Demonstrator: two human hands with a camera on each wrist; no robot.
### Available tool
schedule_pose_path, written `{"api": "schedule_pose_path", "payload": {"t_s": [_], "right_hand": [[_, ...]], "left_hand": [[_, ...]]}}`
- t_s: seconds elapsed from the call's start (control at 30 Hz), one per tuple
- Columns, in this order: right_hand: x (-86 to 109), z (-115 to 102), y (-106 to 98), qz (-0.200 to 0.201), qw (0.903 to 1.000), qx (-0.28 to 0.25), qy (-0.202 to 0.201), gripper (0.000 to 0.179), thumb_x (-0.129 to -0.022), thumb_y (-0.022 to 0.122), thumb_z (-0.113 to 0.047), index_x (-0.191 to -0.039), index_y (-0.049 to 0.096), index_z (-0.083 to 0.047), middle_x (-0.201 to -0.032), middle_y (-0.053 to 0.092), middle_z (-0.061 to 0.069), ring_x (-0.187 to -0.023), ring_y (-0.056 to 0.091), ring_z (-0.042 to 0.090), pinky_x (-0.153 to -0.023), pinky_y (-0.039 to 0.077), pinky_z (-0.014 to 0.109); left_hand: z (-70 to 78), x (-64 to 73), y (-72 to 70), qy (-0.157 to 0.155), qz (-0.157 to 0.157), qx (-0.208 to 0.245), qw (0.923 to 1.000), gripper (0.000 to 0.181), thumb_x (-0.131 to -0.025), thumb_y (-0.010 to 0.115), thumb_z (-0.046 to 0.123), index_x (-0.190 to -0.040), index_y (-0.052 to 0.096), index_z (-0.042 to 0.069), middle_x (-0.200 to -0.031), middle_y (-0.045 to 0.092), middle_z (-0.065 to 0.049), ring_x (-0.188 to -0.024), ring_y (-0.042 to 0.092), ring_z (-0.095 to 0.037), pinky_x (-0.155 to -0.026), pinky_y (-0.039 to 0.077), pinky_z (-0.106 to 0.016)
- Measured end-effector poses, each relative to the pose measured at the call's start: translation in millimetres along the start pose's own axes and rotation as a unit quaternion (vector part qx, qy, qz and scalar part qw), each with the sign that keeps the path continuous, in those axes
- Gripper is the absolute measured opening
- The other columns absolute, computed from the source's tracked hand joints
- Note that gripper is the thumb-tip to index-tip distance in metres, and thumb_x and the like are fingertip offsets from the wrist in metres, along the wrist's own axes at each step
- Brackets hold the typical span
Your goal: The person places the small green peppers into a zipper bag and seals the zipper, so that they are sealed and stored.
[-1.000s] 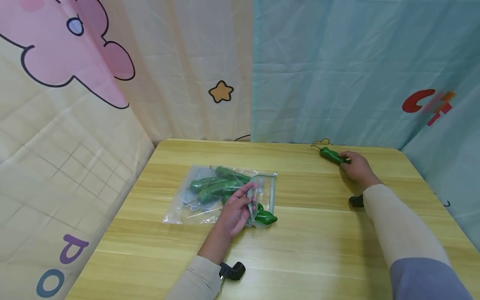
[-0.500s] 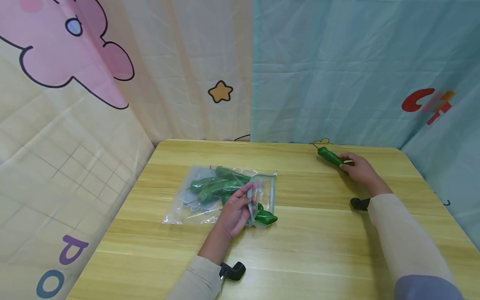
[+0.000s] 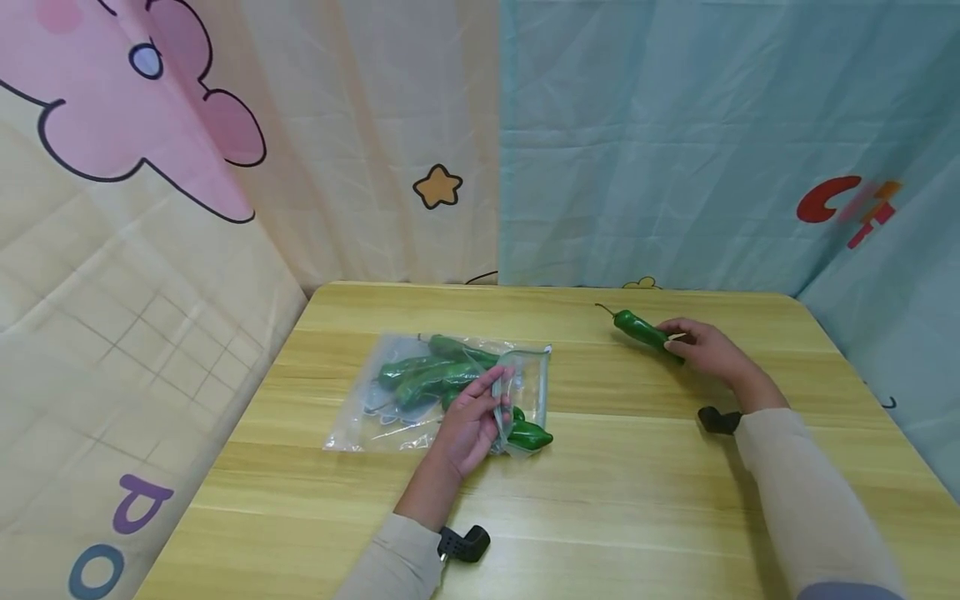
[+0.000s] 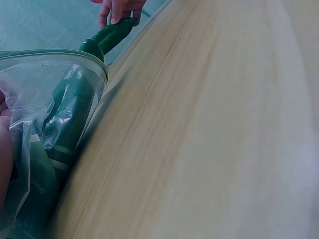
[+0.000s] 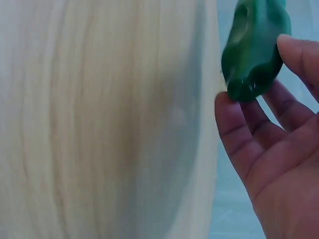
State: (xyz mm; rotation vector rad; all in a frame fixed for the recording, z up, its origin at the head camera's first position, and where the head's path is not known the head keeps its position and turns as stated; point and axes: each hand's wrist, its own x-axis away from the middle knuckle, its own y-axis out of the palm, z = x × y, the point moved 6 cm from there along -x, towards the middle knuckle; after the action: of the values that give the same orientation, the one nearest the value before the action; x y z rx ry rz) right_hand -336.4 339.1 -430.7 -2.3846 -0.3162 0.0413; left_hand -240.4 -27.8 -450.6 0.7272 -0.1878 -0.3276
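Observation:
My right hand (image 3: 708, 352) pinches a long green pepper (image 3: 640, 328) near its tip between thumb and fingers, its thin stem pointing to the far left. In the right wrist view the blunt end of that green pepper (image 5: 254, 50) shows between the thumb and fingertips. At left centre a clear zip bag (image 3: 360, 425) lies on its side with several green peppers (image 3: 438, 382) in it. My left hand (image 3: 472, 421) grips the bag's edge by its mouth and holds it raised. One pepper's tip (image 3: 531, 435) shows at the mouth; the left hand hides part of the peppers behind it.
The bag and both arms are over a light wooden table (image 3: 600, 500). Printed curtains hang behind the table, beige (image 3: 360, 167) on the left and blue (image 3: 637, 150) on the right. A black wrist camera (image 3: 465, 543) sits on the left wrist, another (image 3: 718, 420) on the right.
My right hand has moved a little left and toward me with the pepper, away from the table's far edge. The left hand and the bag stay where they were.

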Motion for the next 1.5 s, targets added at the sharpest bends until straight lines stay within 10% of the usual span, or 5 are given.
{"api": "schedule_pose_path", "payload": {"t_s": [1.5], "right_hand": [[62.4,-82.1,64.3,-0.155,0.9791,0.073,-0.11,0.022,-0.093,0.054,-0.02,-0.114,0.057,-0.023,-0.106,0.058,-0.005,-0.089,0.054,0.017,-0.068,0.048,0.028]], "left_hand": [[-1.4,-1.7,-1.1,-0.009,0.001,0.007,0.9999,0.045,-0.09,0.042,-0.005,-0.132,0.047,0.008,-0.14,0.042,-0.003,-0.089,0.048,-0.011,-0.07,0.045,-0.019]]}}
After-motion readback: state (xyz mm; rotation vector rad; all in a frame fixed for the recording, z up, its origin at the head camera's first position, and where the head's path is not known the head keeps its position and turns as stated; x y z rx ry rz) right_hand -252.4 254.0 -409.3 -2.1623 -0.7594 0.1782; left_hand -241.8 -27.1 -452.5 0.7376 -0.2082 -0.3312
